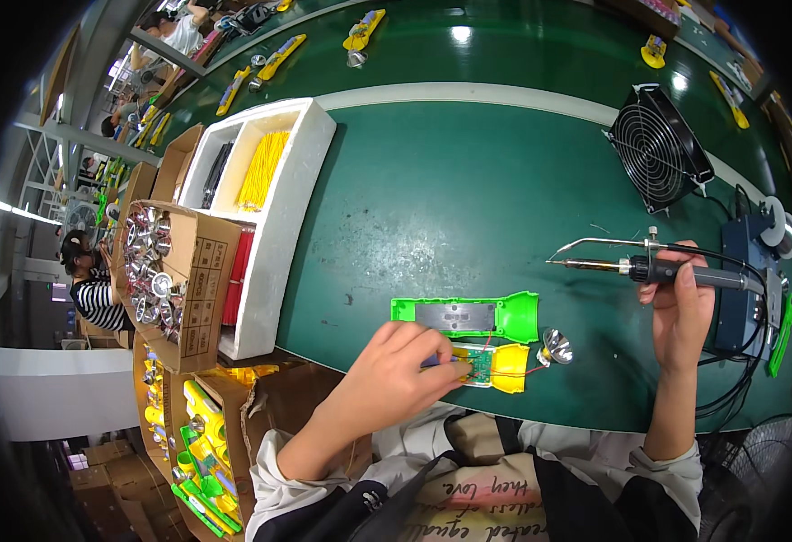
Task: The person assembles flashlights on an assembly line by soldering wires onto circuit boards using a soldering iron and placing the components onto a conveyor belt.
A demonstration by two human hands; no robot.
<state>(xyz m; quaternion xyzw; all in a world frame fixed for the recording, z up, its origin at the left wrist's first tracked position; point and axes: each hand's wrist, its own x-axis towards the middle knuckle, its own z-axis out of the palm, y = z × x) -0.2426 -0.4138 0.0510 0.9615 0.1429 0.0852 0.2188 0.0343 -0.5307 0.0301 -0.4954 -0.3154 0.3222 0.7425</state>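
My right hand is wrapped round a soldering iron with a thin metal solder-feed tube clamped along it. Its tip points left, raised over the bench and apart from the work. My left hand is closed over the left part of a yellow flashlight shell, covering much of it. Inside that shell a green circuit board shows, and a bluish part peeks out by the fingers. Red wires run from the board to a silver reflector. A green shell half lies just beyond, touching or nearly touching the yellow one.
Left stands a white foam tray with yellow, black and red wires, beside a cardboard box of reflectors. A black fan, a solder spool and a blue soldering station stand right. Flashlight parts lie on the green far belt.
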